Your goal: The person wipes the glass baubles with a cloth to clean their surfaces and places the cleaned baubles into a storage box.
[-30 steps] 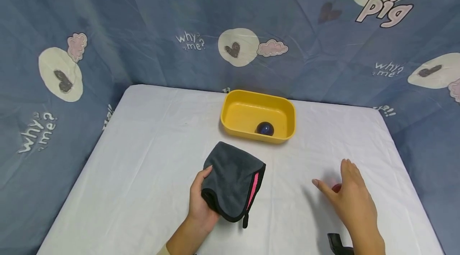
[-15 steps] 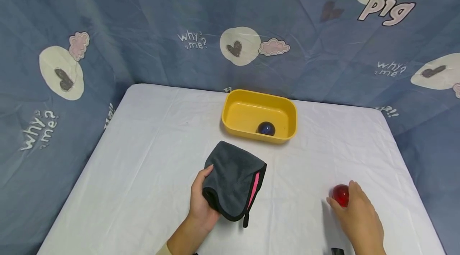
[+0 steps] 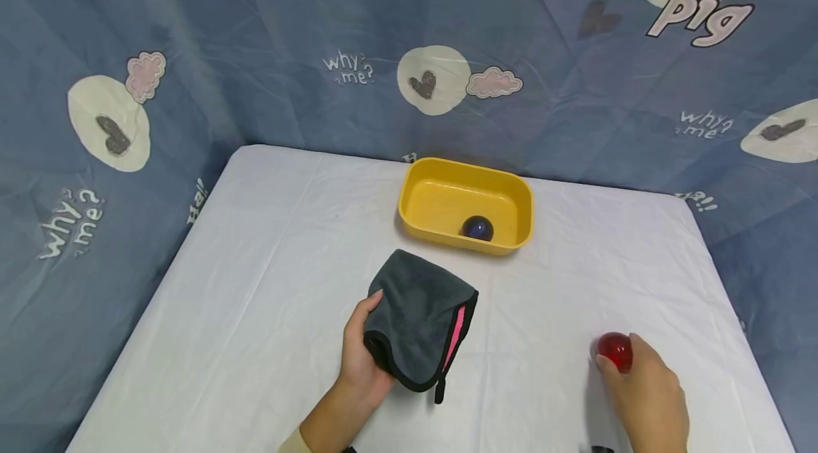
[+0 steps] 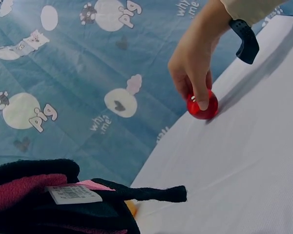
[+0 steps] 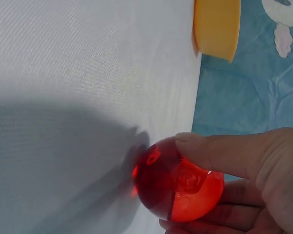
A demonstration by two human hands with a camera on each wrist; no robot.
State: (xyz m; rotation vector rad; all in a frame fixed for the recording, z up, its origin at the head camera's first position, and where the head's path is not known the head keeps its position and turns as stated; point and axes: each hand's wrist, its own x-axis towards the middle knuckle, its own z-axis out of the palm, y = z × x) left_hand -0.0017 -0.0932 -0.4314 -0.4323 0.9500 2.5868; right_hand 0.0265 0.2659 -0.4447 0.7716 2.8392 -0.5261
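In the head view my left hand (image 3: 361, 361) holds a folded dark grey cloth (image 3: 418, 318) with black edging, a pink strip and a small hanging loop. A white label (image 4: 75, 194) on the cloth shows in the left wrist view. On the right side of the table, my right hand (image 3: 652, 393) pinches a clear red ball (image 3: 615, 351) between thumb and fingers. Seen from the right wrist, the thumb lies over the red ball (image 5: 178, 180) and the other fingers go beneath it. The ball appears to be at the table surface.
A yellow tray (image 3: 441, 234) stands near the table's back edge, with a dark blue ball (image 3: 478, 228) inside. White cloth covers the table (image 3: 287, 261). A blue printed curtain (image 3: 307, 27) hangs behind and at the sides.
My right hand has come down and back toward the near edge, and its spread fingers have closed on the red ball. The left hand keeps holding the cloth. The head view has shifted slightly.
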